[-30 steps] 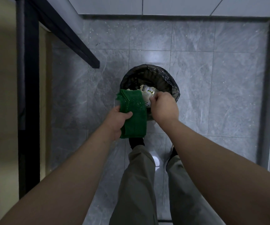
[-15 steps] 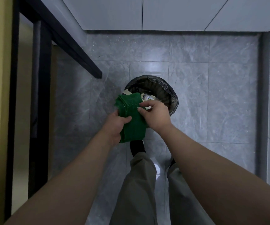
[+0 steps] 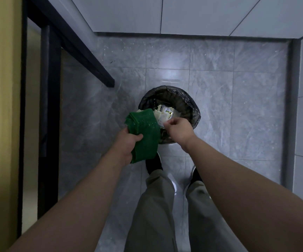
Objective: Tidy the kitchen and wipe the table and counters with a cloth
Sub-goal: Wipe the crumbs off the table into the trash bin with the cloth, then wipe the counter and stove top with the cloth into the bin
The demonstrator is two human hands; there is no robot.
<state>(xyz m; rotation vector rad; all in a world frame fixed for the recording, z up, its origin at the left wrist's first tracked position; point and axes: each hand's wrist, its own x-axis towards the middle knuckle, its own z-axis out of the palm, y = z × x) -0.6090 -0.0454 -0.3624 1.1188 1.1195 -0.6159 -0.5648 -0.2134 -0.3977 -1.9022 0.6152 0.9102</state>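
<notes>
I read the left hand (image 3: 127, 144) as clamped round a folded green cloth (image 3: 146, 131), with the thumb lying across its front. The cloth hangs over the near-left rim of a round waste bin (image 3: 194, 110) lined with a black bag. The cloth's upper end covers part of the bin's opening.

The right hand (image 3: 179, 131) is just beside the cloth, above the bin, with its fingers curled and the thumb meeting the fingertips (image 3: 167, 122). The view is too dim for me to tell whether they pinch a scrap or nothing at all. Pale wrappers and paper scraps (image 3: 166, 112) lie inside the bin.

The bin stands on grey marbled floor tiles (image 3: 210, 70), just ahead of the person's dark shoes (image 3: 153, 163) and grey trousers (image 3: 156, 206). A dark frame (image 3: 85, 57) runs along the left.
</notes>
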